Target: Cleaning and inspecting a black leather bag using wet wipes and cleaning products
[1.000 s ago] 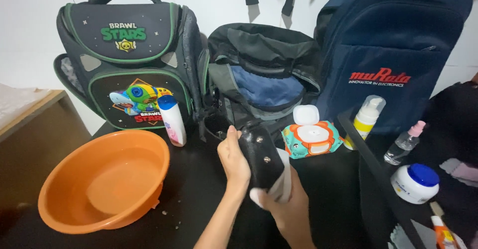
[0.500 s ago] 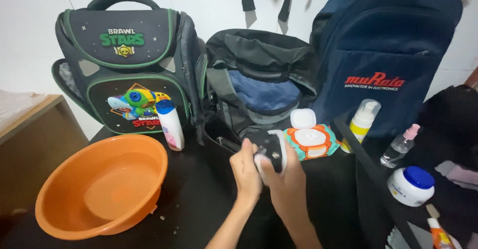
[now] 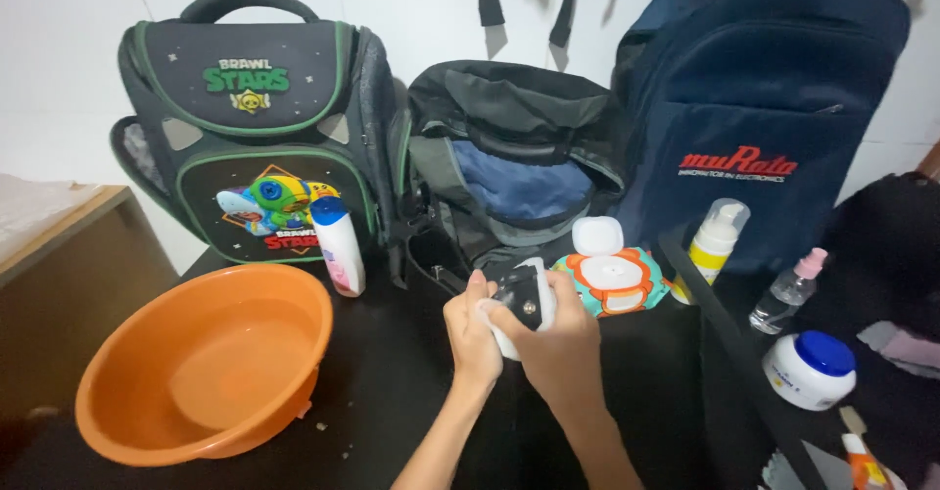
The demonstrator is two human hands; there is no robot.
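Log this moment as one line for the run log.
left hand + right hand: grip small black-and-white item | over black table | orange plastic basin left

The basin [image 3: 211, 358] is smooth, glossy orange plastic. Behind the basin, the school bag [image 3: 259, 128] is matt dark cloth with a shiny printed patch. Right of the basin, the table [image 3: 392, 402] is smooth black, and both hands [image 3: 529, 328] grip a black object wrapped in white cloth [image 3: 509, 338].
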